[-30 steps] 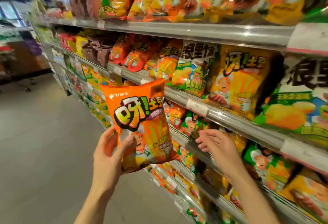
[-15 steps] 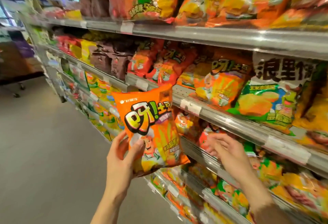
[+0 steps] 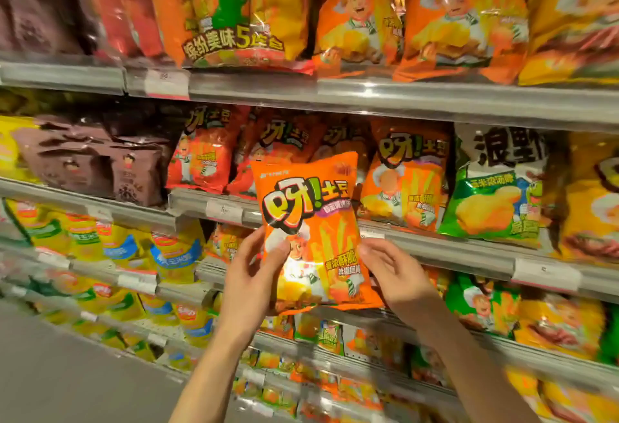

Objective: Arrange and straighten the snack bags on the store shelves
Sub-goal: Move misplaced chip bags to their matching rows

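1. The orange snack bag [image 3: 310, 233] is held upright in the air in front of the middle shelf [image 3: 418, 238], its printed face toward the camera and its top edge overlapping the row of bags behind it
2. The left hand [image 3: 249, 283] grips the bag's lower left edge, thumb curled over the front and fingers hidden behind the pack
3. The right hand [image 3: 397, 275] is at the bag's lower right edge, fingers bent and touching it; it looks like a light pinch, though how firm the hold is cannot be made out
4. Directly behind stand matching orange bags [image 3: 405, 178] on the middle shelf, with red bags [image 3: 204, 151] to their left and a green bag [image 3: 492, 188] to their right, all leaning a little unevenly
5. Brown bags [image 3: 97, 161] fill the left end of that shelf, larger bags crowd the top shelf [image 3: 368, 94], and yellow bags [image 3: 134, 255] line the lower shelves
6. The step in hand seems to be returning this loose bag to its own kind: it is not yet on any shelf
7. The next move likely calls for lifting it over the shelf lip and seating it upright, face forward, among the matching orange bags, without knocking over the leaning neighbours
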{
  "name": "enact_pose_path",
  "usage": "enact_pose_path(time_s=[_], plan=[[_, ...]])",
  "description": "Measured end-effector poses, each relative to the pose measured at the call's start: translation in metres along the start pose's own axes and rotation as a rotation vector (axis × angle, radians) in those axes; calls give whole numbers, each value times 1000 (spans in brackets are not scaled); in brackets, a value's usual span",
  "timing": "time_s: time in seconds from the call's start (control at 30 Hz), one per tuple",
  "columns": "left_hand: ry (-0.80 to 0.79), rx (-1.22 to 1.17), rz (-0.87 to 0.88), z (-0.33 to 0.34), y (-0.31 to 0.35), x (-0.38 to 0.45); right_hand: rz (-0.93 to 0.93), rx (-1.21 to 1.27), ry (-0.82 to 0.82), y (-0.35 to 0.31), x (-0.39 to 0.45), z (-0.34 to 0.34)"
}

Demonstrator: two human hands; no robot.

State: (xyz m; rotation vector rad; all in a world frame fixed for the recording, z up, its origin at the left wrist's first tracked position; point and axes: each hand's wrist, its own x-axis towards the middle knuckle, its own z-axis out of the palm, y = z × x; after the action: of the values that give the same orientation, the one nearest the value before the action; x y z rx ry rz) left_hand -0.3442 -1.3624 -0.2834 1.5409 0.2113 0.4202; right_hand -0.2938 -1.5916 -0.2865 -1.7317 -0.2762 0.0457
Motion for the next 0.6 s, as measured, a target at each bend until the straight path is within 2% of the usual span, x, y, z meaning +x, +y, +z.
enact_pose_path(time_s=[0.17,0.3,0.4,0.53,0.6], plan=[[-59,129,137,25,21,48,11,-39,37,-21,38,2],[-199,222,159,37,30,73,-69,-127,113,-38,65,-3],[-193,226,187,38,35,96,-142,-219,138,-50,73,-6],[-134,304,232,37,42,133,-452,-735,522,-42,87,-31],[-130,353,275,42,48,146,-380,-861,548,-33,94,-39]])
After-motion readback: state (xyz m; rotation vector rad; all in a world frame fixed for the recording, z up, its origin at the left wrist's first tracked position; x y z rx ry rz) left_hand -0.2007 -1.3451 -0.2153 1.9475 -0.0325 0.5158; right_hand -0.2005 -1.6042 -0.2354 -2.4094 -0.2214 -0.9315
